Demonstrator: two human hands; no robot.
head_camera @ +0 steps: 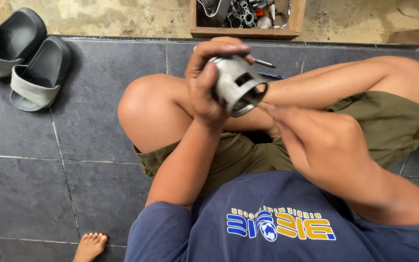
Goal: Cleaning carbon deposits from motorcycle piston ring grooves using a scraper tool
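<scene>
My left hand [208, 82] grips a grey metal piston [236, 83] over my crossed legs, its open skirt turned down and to the right. My right hand [316, 138] is just below and to the right of it, fingertips pinched at the piston's lower rim. Whether something thin sits between those fingers is too small to tell. A thin metal pin [264, 62] sticks out beyond the piston's top.
A wooden box [294, 22] of metal parts stands at the far edge of the dark tiled floor [88, 160]. Two grey slides [23, 56] lie at the upper left. A bare foot [89, 246] shows at the bottom. A blue-handled tool [271, 75] lies behind my knees.
</scene>
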